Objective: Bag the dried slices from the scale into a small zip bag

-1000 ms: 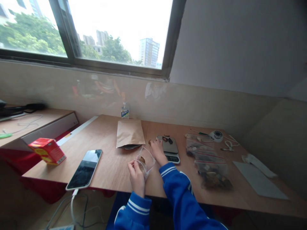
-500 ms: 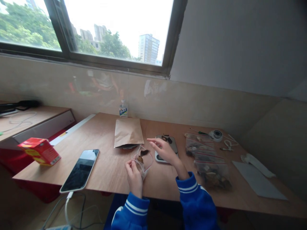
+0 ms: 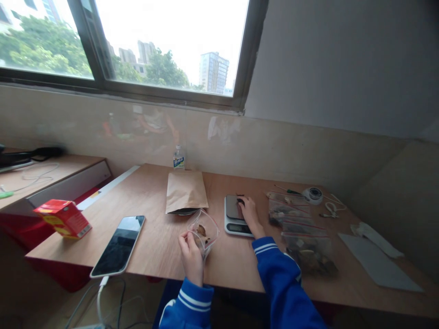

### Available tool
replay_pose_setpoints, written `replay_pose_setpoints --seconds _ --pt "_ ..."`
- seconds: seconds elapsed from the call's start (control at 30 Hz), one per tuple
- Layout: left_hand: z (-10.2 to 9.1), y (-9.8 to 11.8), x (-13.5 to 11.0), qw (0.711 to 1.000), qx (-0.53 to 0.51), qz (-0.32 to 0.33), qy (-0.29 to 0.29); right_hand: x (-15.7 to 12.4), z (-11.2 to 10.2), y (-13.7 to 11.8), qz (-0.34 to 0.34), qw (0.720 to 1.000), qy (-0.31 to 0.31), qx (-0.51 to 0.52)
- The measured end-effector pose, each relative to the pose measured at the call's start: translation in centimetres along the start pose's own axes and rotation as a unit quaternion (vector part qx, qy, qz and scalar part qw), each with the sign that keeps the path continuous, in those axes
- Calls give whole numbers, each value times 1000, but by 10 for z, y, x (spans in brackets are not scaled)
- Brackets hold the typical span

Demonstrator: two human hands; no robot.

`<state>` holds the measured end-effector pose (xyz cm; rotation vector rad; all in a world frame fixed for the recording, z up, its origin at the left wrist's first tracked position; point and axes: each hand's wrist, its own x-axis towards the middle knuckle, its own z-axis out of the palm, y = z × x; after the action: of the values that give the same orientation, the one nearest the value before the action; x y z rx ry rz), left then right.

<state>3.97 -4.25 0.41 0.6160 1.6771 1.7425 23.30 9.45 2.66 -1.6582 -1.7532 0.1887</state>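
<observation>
Head view: wooden table (image 3: pixel 154 242) beneath the scale (image 3: pixel 233 211), window (image 3: pixel 171 41) beyond it; left hand (image 3: pixel 191 257) pinches plastic bag (image 3: pixel 206 227) beside it, right hand (image 3: pixel 250 212) over it, grip unclear.

- Jacket sleeves (image 3: pixel 195 304): bright blue, white double stripes ringing the cuffs.
- Digital scale (image 3: pixel 233 211): white body, grey platform, dark display.
- Zip bag (image 3: pixel 206 249): clear, reddish seal line.
- Dried pieces (image 3: pixel 201 230) inside it: brown.
- Kraft pouch (image 3: pixel 186 189): plain tan.
- Carton (image 3: pixel 63 218): red, yellow patch.
- Smartphone (image 3: pixel 118 246): black screen, white edge.
</observation>
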Motion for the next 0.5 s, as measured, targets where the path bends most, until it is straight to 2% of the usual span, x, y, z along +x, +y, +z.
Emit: replay_pose_setpoints --seconds 0.07,0.13,0.23,0.3,0.4,0.5 --pt "0 4 0 999 -8 -29 -10 -6 -6 -6 -8 999 0 32" --pt "0 7 -1 999 -17 -45 -12 -14 -12 -21 -11 992 -6 129" --pt "0 10 -3 998 -1 -55 -13 -29 -24 -58 -14 941 -71 332" --pt "0 9 -3 998 5 -53 -15 -39 -33 -86 -33 902 -143 406" --pt "-1 10 -2 998 -6 -51 -20 -50 -42 -114 -72 871 -241 423" --pt "-3 13 0 998 0 -55 -14 -52 -39 -115 -80 864 -263 421"
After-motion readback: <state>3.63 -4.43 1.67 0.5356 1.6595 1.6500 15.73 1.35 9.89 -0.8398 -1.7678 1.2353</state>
